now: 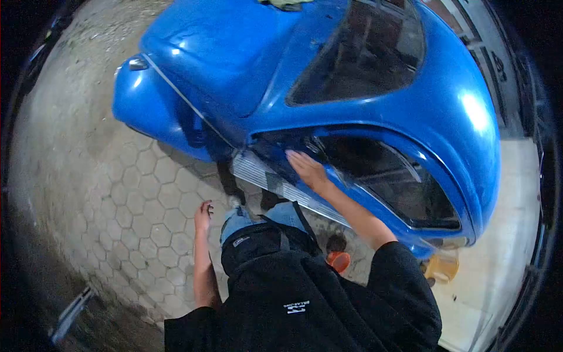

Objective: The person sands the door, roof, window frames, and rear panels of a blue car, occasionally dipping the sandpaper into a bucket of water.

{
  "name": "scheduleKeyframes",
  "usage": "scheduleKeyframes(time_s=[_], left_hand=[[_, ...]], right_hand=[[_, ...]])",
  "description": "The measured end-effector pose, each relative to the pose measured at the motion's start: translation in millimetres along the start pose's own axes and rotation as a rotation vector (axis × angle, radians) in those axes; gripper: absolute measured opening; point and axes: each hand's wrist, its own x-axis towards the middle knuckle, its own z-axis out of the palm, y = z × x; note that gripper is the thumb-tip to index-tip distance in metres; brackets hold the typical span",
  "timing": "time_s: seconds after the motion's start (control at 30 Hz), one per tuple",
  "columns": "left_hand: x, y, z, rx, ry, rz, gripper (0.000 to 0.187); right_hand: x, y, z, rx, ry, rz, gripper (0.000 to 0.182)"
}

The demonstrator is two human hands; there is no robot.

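Note:
A rounded blue car stands before me, its side turned my way. My right hand reaches out to the car's door, fingers extended and palm toward the panel, just below the dark side window. No object shows in it. Under the door runs a ribbed silver running board, close to my feet. My left hand hangs low at my side over the paving, fingers loosely bent and apart, with nothing visible in it.
Hexagonal paving stones cover the ground to the left. An orange-red container sits by my right side, and a yellow bucket stands near the car's rear. A light greenish cloth lies on the car at the top edge.

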Motion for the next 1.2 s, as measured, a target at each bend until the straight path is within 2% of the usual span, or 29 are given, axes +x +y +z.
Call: scheduleKeyframes(time_s=[0.03,0.1,0.17,0.2,0.23,0.3,0.37,0.4,0.43,0.47,0.53,0.57,0.6,0.63,0.67,0.73,0.8,0.9,0.93,1.0,1.03,1.07,1.17,1.2], left_hand=[[-1,2,4,0.049,-0.046,-0.020,0.033],[-2,1,5,0.170,-0.125,-0.106,0.031],[-6,-29,-13,0.309,-0.125,-0.404,0.031],[-6,-42,-21,0.372,-0.116,-0.528,0.032],[-10,-52,-26,0.416,-0.111,-0.591,0.032],[-19,-79,-41,0.491,-0.121,-0.535,0.035],[-24,-105,-64,0.414,-0.228,-0.614,0.037],[-21,-119,-81,0.272,-0.321,-0.704,0.038],[-19,-132,-96,0.136,-0.410,-0.806,0.038],[-25,-132,-102,0.016,-0.494,-0.912,0.039],[-22,-127,-74,0.523,-0.301,-0.807,0.039],[-19,-118,-53,0.775,-0.193,-0.728,0.039],[-33,-88,-23,0.815,-0.191,-0.617,0.040],[-26,-73,-3,0.708,-0.222,-0.589,0.040],[-20,-61,14,0.603,-0.256,-0.565,0.039],[7,-62,43,0.532,-0.392,-0.404,0.038],[-28,-14,117,0.784,-0.313,-0.187,0.037],[-50,9,171,0.713,-0.377,-0.141,0.042],[-64,14,190,0.777,-0.369,-0.122,0.042],[-75,5,205,0.793,-0.429,-0.167,0.043],[-79,-6,207,0.799,-0.464,-0.195,0.044],[-80,-19,206,0.827,-0.465,-0.263,0.044],[-86,-47,190,0.881,-0.436,-0.456,0.045],[-99,-47,186,0.919,-0.413,-0.456,0.046]], right_hand=[[11,-1,19,-0.039,0.042,0.019,0.047],[0,-10,14,-0.048,0.055,0.079,0.047],[-31,-6,-1,-0.082,0.031,0.135,0.048],[-64,1,-1,-0.088,0.069,0.170,0.055],[-106,8,1,-0.091,0.041,0.265,0.057],[-175,13,6,-0.084,-0.019,0.446,0.060],[-190,16,18,-0.093,-0.018,0.526,0.065],[-194,8,22,-0.092,-0.016,0.581,0.067],[-185,2,35,0.030,0.194,0.555,0.067],[-171,0,48,0.012,0.274,0.550,0.064],[-145,-6,24,0.000,0.300,0.505,0.059],[-156,-1,23,0.008,0.267,0.512,0.059],[-171,2,20,0.016,0.229,0.521,0.058],[-189,9,17,0.021,0.191,0.526,0.057],[-222,25,34,-0.062,0.329,0.484,0.057],[-300,34,36,-0.186,0.318,0.662,0.059],[-369,40,19,-0.157,0.277,0.909,0.062],[-383,31,17,-0.123,0.451,1.258,0.063],[-362,33,36,-0.088,0.638,1.295,0.063],[-326,28,67,0.103,0.892,1.166,0.061],[-322,24,68,0.700,0.886,1.122,0.058],[-322,20,44,0.166,0.632,1.028,0.056],[-385,34,38,-0.136,0.539,0.985,0.058],[-416,40,36,-0.118,0.618,1.119,0.061]])
